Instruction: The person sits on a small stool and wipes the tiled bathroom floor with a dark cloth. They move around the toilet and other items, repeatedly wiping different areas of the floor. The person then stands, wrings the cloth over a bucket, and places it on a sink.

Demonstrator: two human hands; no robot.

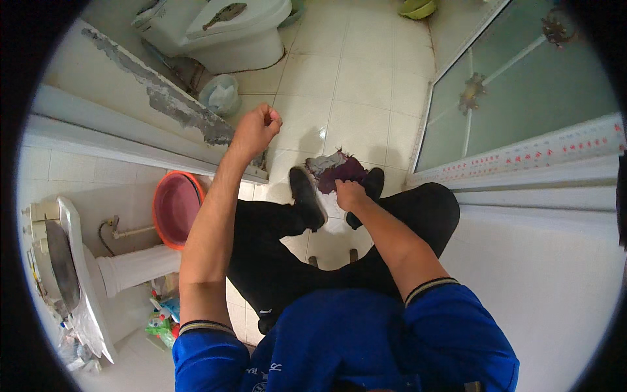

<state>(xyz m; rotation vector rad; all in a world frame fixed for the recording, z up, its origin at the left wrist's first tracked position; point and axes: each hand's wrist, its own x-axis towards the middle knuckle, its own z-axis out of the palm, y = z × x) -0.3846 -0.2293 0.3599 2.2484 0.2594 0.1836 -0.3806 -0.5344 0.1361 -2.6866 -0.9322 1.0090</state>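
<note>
On the tiled floor between my shoes lies a ragged bundle (pixel 350 170), dark purple with a grey patch and frayed, tufted edges; it looks like cloth. My right hand (pixel 351 195) reaches down to its near edge, with fingers closed on the purple part. My left hand (pixel 258 128) is raised forward and to the left, apart from the bundle. Its fingers are curled into a pinch, and whatever they may hold is too small to make out. My black shoes (pixel 304 195) stand on either side of the bundle.
A white toilet (pixel 241 39) and a small bin with a bag (pixel 221 95) are at far left. An orange-rimmed basin (pixel 176 212) stands by the pedestal sink (pixel 140 269). Door frames (pixel 150 153) flank me; a frosted glass panel (pixel 516 98) is at right, a green basin (pixel 418 8) far ahead.
</note>
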